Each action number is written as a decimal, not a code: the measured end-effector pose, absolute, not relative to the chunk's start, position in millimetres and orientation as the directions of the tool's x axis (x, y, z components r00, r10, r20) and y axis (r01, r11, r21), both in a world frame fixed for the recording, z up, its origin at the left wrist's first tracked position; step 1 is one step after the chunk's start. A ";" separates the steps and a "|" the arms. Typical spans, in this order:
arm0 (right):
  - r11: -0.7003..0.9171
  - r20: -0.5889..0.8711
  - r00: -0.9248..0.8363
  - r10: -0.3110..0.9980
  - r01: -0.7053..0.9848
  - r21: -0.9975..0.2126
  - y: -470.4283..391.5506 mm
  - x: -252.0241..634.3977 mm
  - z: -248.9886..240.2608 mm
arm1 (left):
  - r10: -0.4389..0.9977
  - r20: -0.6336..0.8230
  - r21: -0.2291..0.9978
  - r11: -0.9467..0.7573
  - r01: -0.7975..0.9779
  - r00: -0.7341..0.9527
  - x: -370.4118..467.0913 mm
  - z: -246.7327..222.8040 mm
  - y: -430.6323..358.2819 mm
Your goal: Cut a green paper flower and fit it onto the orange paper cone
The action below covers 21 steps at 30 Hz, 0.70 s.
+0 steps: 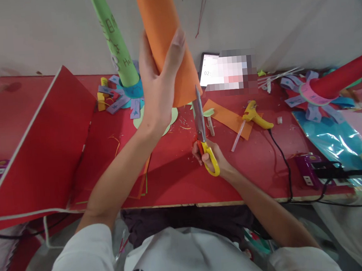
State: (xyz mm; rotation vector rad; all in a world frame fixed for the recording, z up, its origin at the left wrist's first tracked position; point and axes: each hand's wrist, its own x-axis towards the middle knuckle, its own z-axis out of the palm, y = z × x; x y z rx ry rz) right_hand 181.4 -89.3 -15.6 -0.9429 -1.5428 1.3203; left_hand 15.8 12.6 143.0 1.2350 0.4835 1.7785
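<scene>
My left hand [159, 78] is wrapped round an orange paper tube [159, 20], holding it tilted above the table. The tube's lower rim faces down, and its top runs out of the picture. In my right hand [214, 156] is a pair of scissors [200, 125] with yellow and red handles. The blades point up, and their tips are at the tube's lower right edge. Whether they touch the paper I cannot tell. Below and behind my left wrist lies a pale green paper shape [173, 118], partly hidden.
A green paper tube [119, 52] stands on a blue base at the back. To the right are an orange strip [226, 117], a yellow glue gun [254, 115], its black cord, and a red tube [345, 76]. A red board [50, 145] stands at left.
</scene>
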 end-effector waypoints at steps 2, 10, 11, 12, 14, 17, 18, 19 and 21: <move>0.168 0.164 -0.371 0.914 -0.022 -0.986 -89.8 179.4 -13.4 | 0.830 0.543 0.717 -0.538 -0.444 -0.127 14.5 144.5 12.0; 0.174 0.134 -0.383 0.914 0.071 -0.982 -90.8 181.5 -11.4 | 0.816 0.547 0.747 -0.577 -0.331 -0.187 8.0 151.0 9.7; 0.176 0.133 -0.375 0.917 0.080 -0.981 -90.5 182.0 -11.8 | 0.808 0.558 0.746 -0.589 -0.310 -0.190 8.2 150.7 9.9; 0.173 0.130 -0.367 0.921 0.087 -0.981 -90.1 182.3 -12.0 | 0.799 0.571 0.744 -0.601 -0.292 -0.189 8.6 149.9 10.4; 0.161 0.119 -0.349 0.930 0.093 -0.983 -89.7 182.2 -11.6 | 0.793 0.579 0.746 -0.609 -0.269 -0.189 9.7 147.3 12.3; 0.154 0.117 -0.329 0.937 0.089 -0.984 -89.4 181.2 -10.2 | 0.797 0.576 0.753 -0.604 -0.260 -0.183 10.8 142.0 16.8; 0.154 0.119 -0.321 0.940 0.086 -0.984 -89.4 180.9 -10.0 | 0.798 0.576 0.755 -0.603 -0.257 -0.180 10.8 140.4 18.3; 0.152 0.118 -0.315 0.942 0.084 -0.985 -89.5 180.7 -9.9 | 0.797 0.578 0.755 -0.604 -0.255 -0.177 10.6 139.1 19.4; 0.144 0.112 -0.305 0.946 0.087 -0.986 -89.6 180.5 -10.2 | 0.793 0.583 0.747 -0.609 -0.268 -0.178 10.1 138.0 20.6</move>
